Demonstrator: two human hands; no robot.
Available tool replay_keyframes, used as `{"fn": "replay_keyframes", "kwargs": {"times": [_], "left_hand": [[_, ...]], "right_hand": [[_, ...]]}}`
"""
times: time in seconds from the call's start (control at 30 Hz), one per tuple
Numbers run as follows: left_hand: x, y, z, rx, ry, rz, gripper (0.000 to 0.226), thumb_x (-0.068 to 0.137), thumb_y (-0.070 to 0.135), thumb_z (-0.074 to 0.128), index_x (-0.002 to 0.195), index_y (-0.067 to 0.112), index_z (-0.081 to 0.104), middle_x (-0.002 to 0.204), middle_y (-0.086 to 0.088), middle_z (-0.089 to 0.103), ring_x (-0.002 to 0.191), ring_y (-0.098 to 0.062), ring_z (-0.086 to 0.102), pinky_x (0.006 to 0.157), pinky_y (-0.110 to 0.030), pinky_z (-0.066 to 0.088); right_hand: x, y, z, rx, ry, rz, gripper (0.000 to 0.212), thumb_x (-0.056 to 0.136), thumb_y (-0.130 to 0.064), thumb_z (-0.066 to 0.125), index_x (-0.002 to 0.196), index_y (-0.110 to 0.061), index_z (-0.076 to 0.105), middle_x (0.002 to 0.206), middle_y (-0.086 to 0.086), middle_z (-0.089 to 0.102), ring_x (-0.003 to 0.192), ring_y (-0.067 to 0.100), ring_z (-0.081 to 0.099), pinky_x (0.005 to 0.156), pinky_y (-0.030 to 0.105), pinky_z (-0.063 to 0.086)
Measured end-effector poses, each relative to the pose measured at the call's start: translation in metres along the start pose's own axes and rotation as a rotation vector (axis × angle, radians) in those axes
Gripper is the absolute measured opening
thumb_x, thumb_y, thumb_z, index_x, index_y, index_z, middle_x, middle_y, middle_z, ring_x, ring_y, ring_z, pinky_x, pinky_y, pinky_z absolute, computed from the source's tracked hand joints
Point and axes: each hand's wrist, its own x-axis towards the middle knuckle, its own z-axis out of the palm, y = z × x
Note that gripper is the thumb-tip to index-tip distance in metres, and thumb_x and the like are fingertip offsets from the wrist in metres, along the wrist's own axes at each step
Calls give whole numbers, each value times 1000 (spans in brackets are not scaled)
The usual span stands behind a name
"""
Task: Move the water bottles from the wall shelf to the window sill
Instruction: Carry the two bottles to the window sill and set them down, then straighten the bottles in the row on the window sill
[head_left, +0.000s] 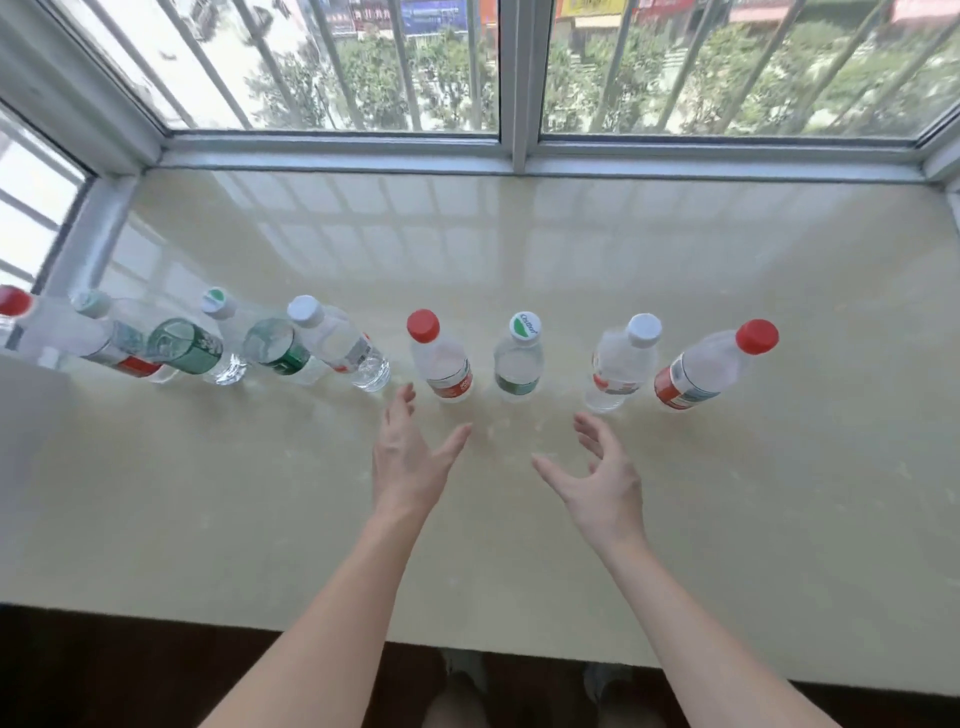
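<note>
Only one piece of writing came near to being legible: green lettering above a green leaf shape on the white cap of the leaf-cap bottle (518, 364), too small to read with certainty. Left of it stood the red-capped bottle (447, 369), its red and white label a blur. To the right were the white-capped bottle (621, 369) with a red-edged label, and then the end bottle (701, 371), with a red cap and a red band. Further left came the barcode bottle (343, 343), the green-marked bottle (275, 348) and the pale-capped bottle (182, 345), both green-labelled. Last was the far-left bottle (78, 338), partly cut off by the picture's edge.

All eight stood upright in a row on the cream window sill (519, 249), well clear of the window frame (514, 150), and held clear water. The leftmost ones overlapped in view, so whether they touched could not be told.

The left hand (410, 457) reached over the sill with straight, spread fingers. Its grip was wide and empty, the fingertips near the foot of the red-capped bottle. The right hand (597, 478) had loosely bent fingers, its grip likewise slack and holding nothing, just short of the row.

Below the sill's near edge, blurred feet (462, 670) showed on a dark floor.
</note>
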Motion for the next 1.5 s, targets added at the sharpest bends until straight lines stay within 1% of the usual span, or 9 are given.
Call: {"fn": "replay_keyframes", "kwargs": {"times": [0.23,0.4,0.6,0.7,0.83,0.97,1.13,1.33,1.5], "left_hand": [[56,-16,-10,-101,-88,57,101,73,37,84,152,16,24,149,3,40,134,-13,42,107,-27,34],[82,-18,5,-168,-146,82,99,66,41,88,146,23,32,142,11,48,129,-8,46,106,-34,42],[96,-21,25,-233,-176,70,81,63,28,90,131,26,45,111,19,59,101,1,55,77,-6,42],[101,-27,32,-214,-157,74,73,63,26,90,124,25,49,105,18,62,94,-2,56,72,-10,42],[105,-34,39,-180,-119,62,56,64,25,90,109,17,59,96,9,66,90,-10,61,76,-23,49],[106,-39,42,-193,-127,64,52,65,24,90,107,18,61,90,19,62,83,2,56,72,-6,44],[105,-41,39,-196,-127,82,53,64,24,91,105,24,57,87,23,60,79,8,58,70,-3,43],[105,-48,45,-236,-108,76,59,61,23,92,110,18,58,97,13,65,93,-8,62,85,-24,51],[78,-72,43,-188,-100,-4,90,65,29,89,141,23,39,140,7,51,132,-9,45,112,-35,39]], "right_hand": [[40,-33,60,54,115,29,85,73,-28,87,144,-24,41,143,-9,51,122,12,52,101,28,43],[67,-25,78,15,165,90,87,68,-27,90,140,-21,42,139,-12,52,122,12,54,102,33,45],[87,-15,88,5,144,129,66,68,-23,90,121,-25,50,123,-10,60,114,4,53,87,21,38],[93,-9,91,-3,154,104,63,68,-20,90,115,-29,49,111,-11,60,104,2,53,79,14,36],[98,-1,93,-43,180,94,60,67,-22,90,115,-25,55,107,-8,61,99,7,54,82,20,37],[100,4,94,-71,196,81,57,66,-25,91,113,-19,58,104,-6,61,97,10,54,80,23,38],[97,10,96,-116,223,80,57,63,-30,91,107,-15,58,108,5,67,101,21,62,80,28,44],[99,15,99,-122,235,57,61,62,-30,91,113,-18,58,112,3,66,105,20,61,87,30,47],[83,27,99,-131,239,92,77,63,-28,91,129,-14,54,121,-1,61,116,16,57,97,27,43]]}}
